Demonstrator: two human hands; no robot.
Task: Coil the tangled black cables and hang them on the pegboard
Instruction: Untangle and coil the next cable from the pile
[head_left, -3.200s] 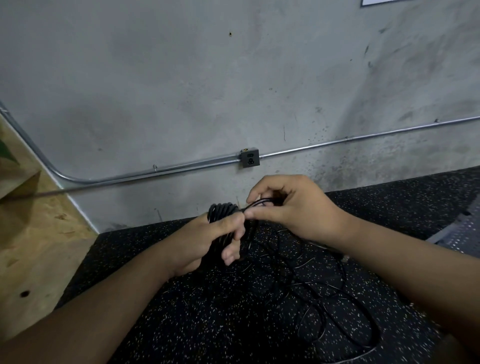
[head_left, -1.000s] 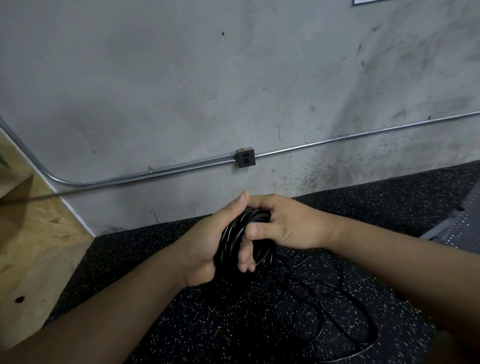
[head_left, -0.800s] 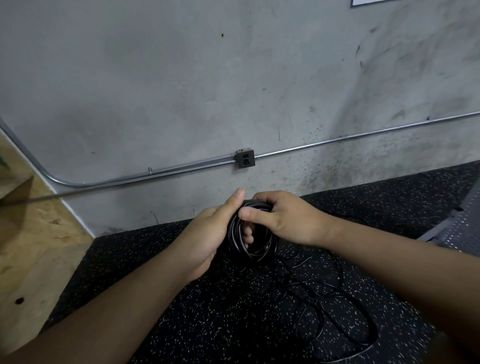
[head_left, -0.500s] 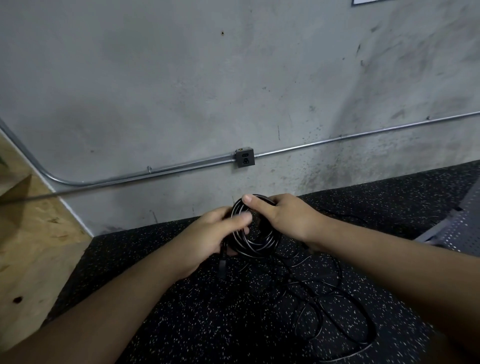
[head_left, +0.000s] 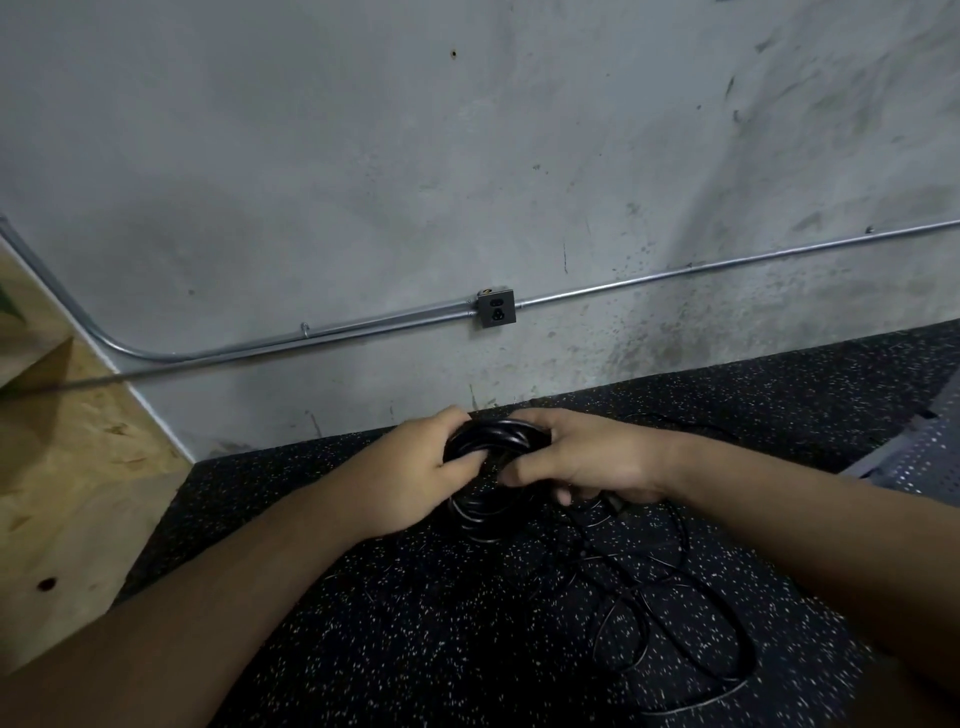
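Head camera: left hand (head_left: 410, 470) and right hand (head_left: 589, 457) hold a glossy black coiled cable bundle (head_left: 493, 435) between them, fingers (head_left: 457, 465) curled round its rim, over a black speckled rubber mat (head_left: 395, 634); loose black cable loops (head_left: 647, 613) trail right.

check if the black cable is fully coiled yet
Partly: left hand and right hand grip a coil, loose loops lie on the mat.

Left hand (head_left: 415, 470) and right hand (head_left: 592, 457) gripping black cable coil (head_left: 491, 441), loose cable (head_left: 670, 623) on speckled floor (head_left: 415, 649)
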